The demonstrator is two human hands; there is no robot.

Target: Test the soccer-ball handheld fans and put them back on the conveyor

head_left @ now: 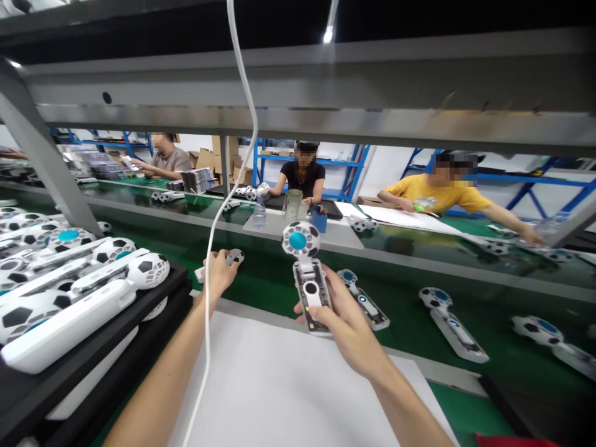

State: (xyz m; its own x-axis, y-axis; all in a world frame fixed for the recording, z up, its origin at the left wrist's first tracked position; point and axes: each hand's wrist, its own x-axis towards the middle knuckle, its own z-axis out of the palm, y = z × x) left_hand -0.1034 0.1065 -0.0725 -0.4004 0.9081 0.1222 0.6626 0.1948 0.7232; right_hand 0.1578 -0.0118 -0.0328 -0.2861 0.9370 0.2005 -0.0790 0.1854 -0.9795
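My right hand point(347, 320) grips a handheld fan point(311, 292) with a football-patterned head and a blue centre. Its handle is uncovered on the side facing me, so the inner parts show, and my thumb presses near the lower end. The fan stands nearly upright above the near edge of the green belt point(265, 292). Farther left, my left hand point(221, 273) is closed over another football-patterned fan point(236, 256) at the belt. Most of that second fan hides behind my fingers. Close beside my right hand lies a fan with an uncovered handle point(372, 310).
Stacked black trays point(177, 282) full of fans stand at left. White paper point(279, 385) covers the bench before me. A white cable point(249, 93) hangs across the view. More fans point(459, 335) lie rightward on the belt. Three people point(305, 177) sit opposite, beneath an overhead beam point(298, 121).
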